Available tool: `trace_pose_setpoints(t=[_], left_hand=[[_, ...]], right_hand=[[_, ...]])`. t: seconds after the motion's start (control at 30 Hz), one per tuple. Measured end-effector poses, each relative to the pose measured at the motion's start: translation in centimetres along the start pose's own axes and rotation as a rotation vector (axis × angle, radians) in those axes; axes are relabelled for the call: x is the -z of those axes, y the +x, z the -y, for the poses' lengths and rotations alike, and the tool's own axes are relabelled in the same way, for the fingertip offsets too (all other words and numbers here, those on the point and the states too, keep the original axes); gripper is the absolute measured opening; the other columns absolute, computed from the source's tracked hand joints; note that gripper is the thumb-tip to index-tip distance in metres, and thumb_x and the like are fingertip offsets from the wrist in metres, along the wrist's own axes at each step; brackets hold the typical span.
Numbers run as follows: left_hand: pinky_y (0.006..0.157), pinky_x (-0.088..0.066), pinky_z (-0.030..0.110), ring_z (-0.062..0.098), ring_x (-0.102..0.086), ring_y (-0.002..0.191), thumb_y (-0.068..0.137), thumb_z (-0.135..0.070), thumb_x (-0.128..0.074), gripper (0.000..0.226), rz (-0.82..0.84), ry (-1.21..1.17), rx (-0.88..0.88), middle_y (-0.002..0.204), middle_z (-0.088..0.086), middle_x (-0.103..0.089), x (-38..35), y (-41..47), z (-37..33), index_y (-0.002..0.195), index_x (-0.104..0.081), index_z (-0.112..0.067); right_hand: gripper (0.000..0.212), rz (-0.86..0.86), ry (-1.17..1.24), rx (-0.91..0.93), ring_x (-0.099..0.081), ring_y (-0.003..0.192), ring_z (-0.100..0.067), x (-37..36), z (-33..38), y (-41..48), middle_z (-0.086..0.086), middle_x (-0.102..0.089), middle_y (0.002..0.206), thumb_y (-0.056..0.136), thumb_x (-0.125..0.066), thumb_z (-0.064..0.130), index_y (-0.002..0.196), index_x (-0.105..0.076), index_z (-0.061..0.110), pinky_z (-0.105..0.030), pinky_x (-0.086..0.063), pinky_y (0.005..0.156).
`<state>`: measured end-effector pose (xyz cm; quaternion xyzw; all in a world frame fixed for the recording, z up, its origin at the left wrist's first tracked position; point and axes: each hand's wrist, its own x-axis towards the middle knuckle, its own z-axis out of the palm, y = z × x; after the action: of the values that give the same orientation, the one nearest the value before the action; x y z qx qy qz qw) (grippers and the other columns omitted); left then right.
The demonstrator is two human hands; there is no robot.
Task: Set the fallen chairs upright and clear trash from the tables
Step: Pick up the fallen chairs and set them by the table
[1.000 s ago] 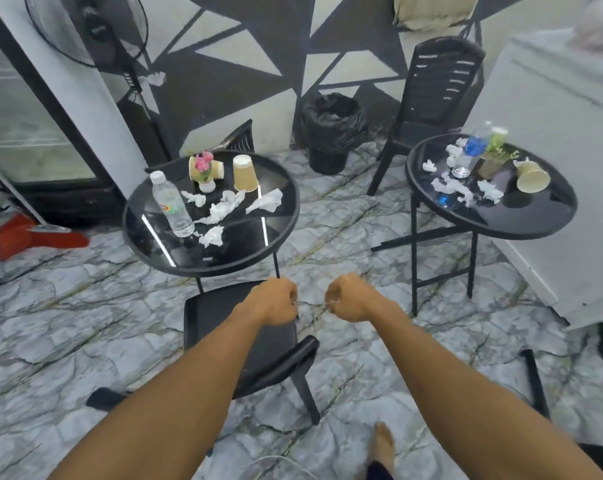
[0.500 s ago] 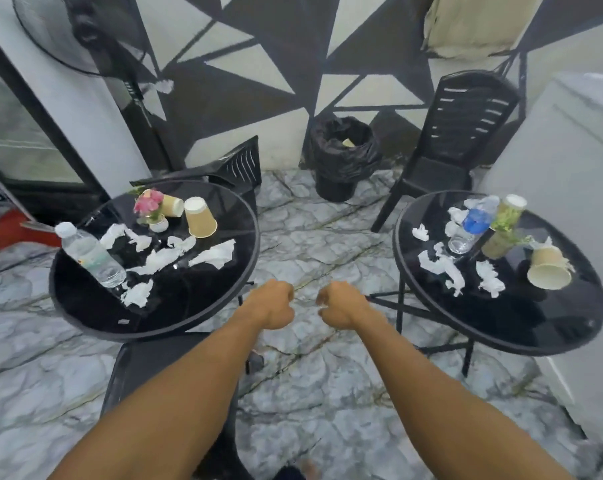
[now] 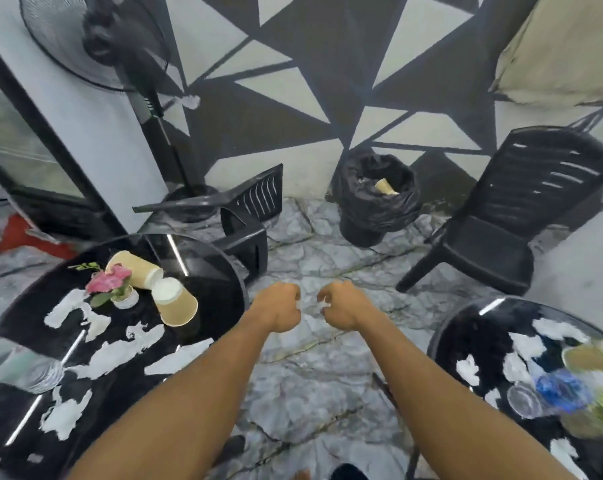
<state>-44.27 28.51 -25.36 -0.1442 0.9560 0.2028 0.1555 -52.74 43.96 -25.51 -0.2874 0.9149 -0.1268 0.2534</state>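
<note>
while both arms reach out over the marble floor, the left hand (image 3: 281, 308) and right hand (image 3: 341, 306) hang close together between the two tables, each curled into a fist with nothing plainly held; a pale speck shows at the right knuckles, too small to make out. the fallen chair (image 3: 248, 216), black slatted plastic, lies on its side behind the left table (image 3: 229, 271), near the foot of a standing fan (image 3: 96, 39). an upright chair (image 3: 521, 216) of the same make stands by the wall at right, the bagged trash bin (image 3: 376, 202) between the two. the left table carries torn white tissue scraps (image 3: 116, 355), a paper cup on its side (image 3: 134, 268), another paper cup upside down (image 3: 173, 303) and a small pink flower pot (image 3: 111, 287). a clear bottle (image 3: 19, 368) at its near edge is a blur. the right table (image 3: 442, 327) is cut off by the frame, and its own white scraps, blue-tinted bottle and cup smear together.
</note>
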Motion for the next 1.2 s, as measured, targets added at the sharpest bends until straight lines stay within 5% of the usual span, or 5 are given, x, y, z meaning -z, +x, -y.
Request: trace_pose_setpoints(t=[0.3, 0.53, 0.67, 0.93, 1.2], left_hand=[[0.08, -0.05, 0.038, 0.028, -0.059, 0.102, 0.082, -0.018, -0.058, 0.025, -0.091, -0.075, 0.178, 0.114, 0.005, -0.064, 6.9, 17.9, 1.3, 0.107, -0.063, -0.018], [0.085, -0.053, 0.04, 0.03, -0.06, 0.107, 0.082, -0.016, -0.058, 0.032, -0.129, -0.117, 0.333, 0.118, 0.007, -0.065, 12.9, 29.8, 3.6, 0.113, -0.066, -0.016], [0.074, -0.048, 0.036, 0.034, -0.061, 0.1, 0.083, -0.02, -0.058, 0.021, -0.168, -0.19, 0.391, 0.11, 0.011, -0.066, 16.0, 35.8, 6.3, 0.103, -0.065, -0.016], [0.081, -0.049, 0.039, 0.033, -0.057, 0.108, 0.079, -0.019, -0.058, 0.032, -0.258, -0.232, 0.487, 0.11, 0.012, -0.064, 18.5, 50.1, 16.8, 0.11, -0.063, -0.014], [0.091, -0.046, 0.038, 0.028, -0.05, 0.112, 0.081, -0.023, -0.054, 0.034, -0.269, -0.313, 0.649, 0.117, 0.007, -0.061, 14.5, 61.8, 27.6, 0.114, -0.06, -0.014]], right_hand=[[0.042, 0.038, -0.051, 0.131, -0.058, 0.116, -0.025, 8.1, -2.3, 20.9, -0.005, -0.062, 0.128, 0.083, -0.062, 0.023, 0.125, -0.062, 0.024, -0.037, -0.05, 0.093], [0.046, 0.17, -0.092, 0.236, -0.055, 0.117, -0.028, 14.2, -1.0, 35.9, -0.005, -0.058, 0.131, 0.083, -0.063, 0.023, 0.129, -0.058, 0.025, -0.041, -0.05, 0.093], [0.047, 0.208, -0.096, 0.289, -0.059, 0.114, -0.028, 16.0, 0.7, 44.1, -0.008, -0.06, 0.127, 0.078, -0.062, 0.021, 0.126, -0.061, 0.024, -0.041, -0.052, 0.092], [0.008, 0.193, -0.191, 0.426, -0.063, 0.093, -0.034, 16.9, 6.6, 63.1, -0.008, -0.067, 0.099, 0.079, -0.062, 0.024, 0.086, -0.059, 0.026, -0.037, -0.052, 0.071], [0.038, 0.306, -0.276, 0.559, -0.056, 0.113, -0.027, 11.9, 9.7, 80.8, -0.005, -0.062, 0.121, 0.083, -0.065, 0.021, 0.12, -0.063, 0.02, -0.036, -0.049, 0.094]])
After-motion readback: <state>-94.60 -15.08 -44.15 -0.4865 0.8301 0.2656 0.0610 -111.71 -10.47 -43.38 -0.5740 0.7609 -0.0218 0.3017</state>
